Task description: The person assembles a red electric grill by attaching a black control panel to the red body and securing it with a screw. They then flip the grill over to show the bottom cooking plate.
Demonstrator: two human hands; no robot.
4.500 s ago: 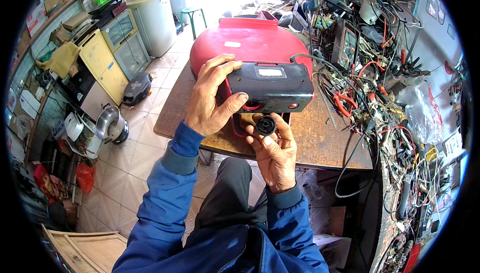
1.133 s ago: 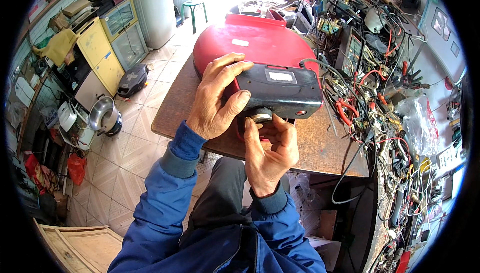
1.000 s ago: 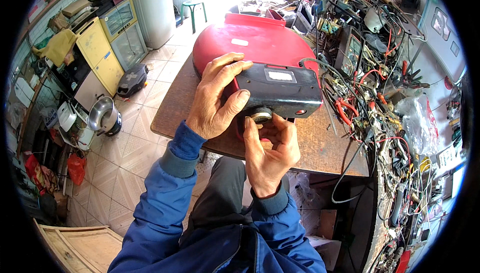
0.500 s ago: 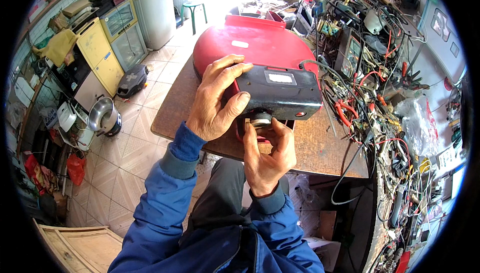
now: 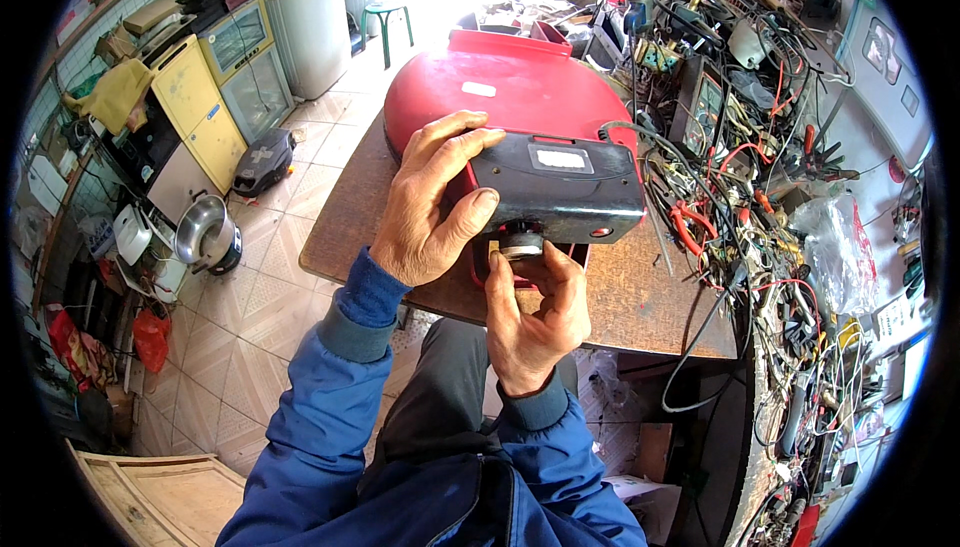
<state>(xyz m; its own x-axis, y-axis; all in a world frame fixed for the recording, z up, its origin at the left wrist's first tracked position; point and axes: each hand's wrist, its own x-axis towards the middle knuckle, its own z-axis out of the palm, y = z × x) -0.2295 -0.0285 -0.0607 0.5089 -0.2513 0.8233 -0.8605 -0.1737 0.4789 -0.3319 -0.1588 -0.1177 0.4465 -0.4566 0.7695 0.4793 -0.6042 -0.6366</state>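
A red rounded appliance point(image 5: 535, 82) lies on the brown wooden table point(image 5: 650, 292), with a black housing point(image 5: 580, 192) on its near side. That housing carries a white label and a small red round part at its right end. From its near face a round knob point(image 5: 522, 245) with a silvery rim sticks out. My left hand point(image 5: 428, 205) rests on the housing's left end, fingers stretched over the top and thumb near the front edge. The thumb and forefinger of my right hand point(image 5: 535, 322) are closed around the knob from either side.
Tangled cables, tools and parts cover the bench point(image 5: 760, 147) at right, red-handled pliers point(image 5: 690, 227) among them. A dark cable point(image 5: 690, 347) loops past the table's right corner. On the tiled floor at left stand a steel pot point(image 5: 205, 232) and a dark case point(image 5: 265, 162).
The right thumb and forefinger have shifted very slightly at the knob, and more of its rim shows. My left hand and the appliance stay nearly where they were.
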